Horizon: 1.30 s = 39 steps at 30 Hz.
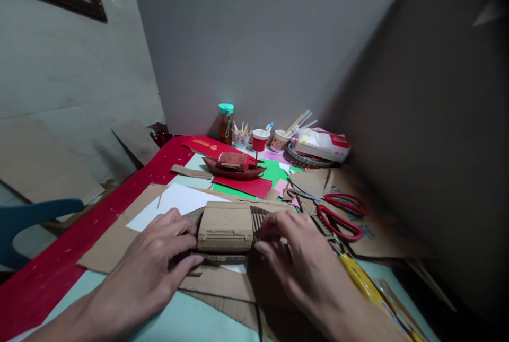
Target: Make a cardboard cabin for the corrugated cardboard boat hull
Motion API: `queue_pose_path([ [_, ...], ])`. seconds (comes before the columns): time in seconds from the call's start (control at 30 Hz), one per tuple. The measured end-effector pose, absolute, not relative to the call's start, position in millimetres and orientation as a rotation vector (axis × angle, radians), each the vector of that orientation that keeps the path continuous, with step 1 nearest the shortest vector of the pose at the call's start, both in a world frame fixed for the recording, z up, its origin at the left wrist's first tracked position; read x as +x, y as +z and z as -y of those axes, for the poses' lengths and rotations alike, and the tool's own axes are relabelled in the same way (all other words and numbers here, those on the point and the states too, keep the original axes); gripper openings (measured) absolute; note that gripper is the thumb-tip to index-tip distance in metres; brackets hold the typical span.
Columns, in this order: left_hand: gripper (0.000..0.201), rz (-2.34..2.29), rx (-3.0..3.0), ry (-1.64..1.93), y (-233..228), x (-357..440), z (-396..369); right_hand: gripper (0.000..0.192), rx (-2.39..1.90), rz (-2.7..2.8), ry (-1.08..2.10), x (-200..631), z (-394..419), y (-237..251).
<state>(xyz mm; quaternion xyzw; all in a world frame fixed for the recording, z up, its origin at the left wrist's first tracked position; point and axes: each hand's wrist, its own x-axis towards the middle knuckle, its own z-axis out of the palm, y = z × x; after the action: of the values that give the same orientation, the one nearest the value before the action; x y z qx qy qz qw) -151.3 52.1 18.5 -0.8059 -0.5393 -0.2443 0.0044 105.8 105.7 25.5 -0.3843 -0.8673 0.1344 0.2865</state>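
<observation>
Gripping the cardboard model point(225, 227) at its side edges, left hand point(153, 260), right hand point(296, 257), fingers closed.

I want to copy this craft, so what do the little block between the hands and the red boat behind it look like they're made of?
The block looks like plain corrugated cardboard: matte brown, with ribbed fluting exposed on its right side. The red boat seems cardboard or thick paper with a red surface, though blur leaves that open.
</observation>
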Motion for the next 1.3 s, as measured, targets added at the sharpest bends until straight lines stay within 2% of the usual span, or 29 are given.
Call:
queue_pose_path([
  [0.1, 0.016, 1.636, -2.476, -0.738, 11.4, -149.4, -50.3, 0.007, -1.088, 2.209, 0.253, 121.8, -116.1, 46.4],
  [0.23, 0.017, 1.664, -2.460, -0.887, 12.1, -164.4, -49.9, 0.004, -1.206, 2.029, 0.180, 145.3, -136.1, 60.5],
  [0.4, 0.023, 2.074, -2.187, -1.177, 29.8, -203.7, -60.1, 0.009, -1.329, 2.042, 0.222, 160.0, -152.5, 54.3],
  [0.5, 0.036, 2.315, -2.020, -1.195, 39.7, -216.1, -71.1, 0.012, -1.386, 2.174, 0.252, 159.1, -154.3, 46.5],
  [0.6, 0.051, 2.549, -2.050, -1.229, 40.9, -216.5, -80.8, 0.018, -1.412, 2.320, 0.256, 155.1, -151.9, 41.3],
  [0.8, 0.055, 2.745, -2.268, -1.525, 25.1, -204.5, -87.9, 0.017, -1.366, 2.424, 0.312, 143.6, -142.8, 36.7],
  [0.9, 0.054, 2.824, -2.356, -1.571, 19.5, -198.6, -85.9, 0.029, -1.248, 2.439, 0.392, 138.2, -139.3, 33.6],
  [1.03, 0.057, 2.935, -2.486, -1.510, 17.5, -197.0, -81.6, 0.043, -1.124, 2.431, 0.486, 133.9, -139.3, 28.9],
  [1.13, 0.060, 3.032, -2.629, -1.305, 18.5, -200.5, -78.5, 0.052, -1.101, 2.431, 0.510, 134.7, -141.4, 27.0],
  [1.23, 0.065, 3.067, -2.742, -1.104, 21.2, -203.1, -77.0, 0.049, -1.188, 2.408, 0.452, 138.2, -143.9, 28.5],
  [1.3, 0.065, 3.071, -2.748, -1.096, 23.0, -202.0, -77.6, 0.043, -1.263, 2.394, 0.406, 140.3, -145.6, 30.1],
])
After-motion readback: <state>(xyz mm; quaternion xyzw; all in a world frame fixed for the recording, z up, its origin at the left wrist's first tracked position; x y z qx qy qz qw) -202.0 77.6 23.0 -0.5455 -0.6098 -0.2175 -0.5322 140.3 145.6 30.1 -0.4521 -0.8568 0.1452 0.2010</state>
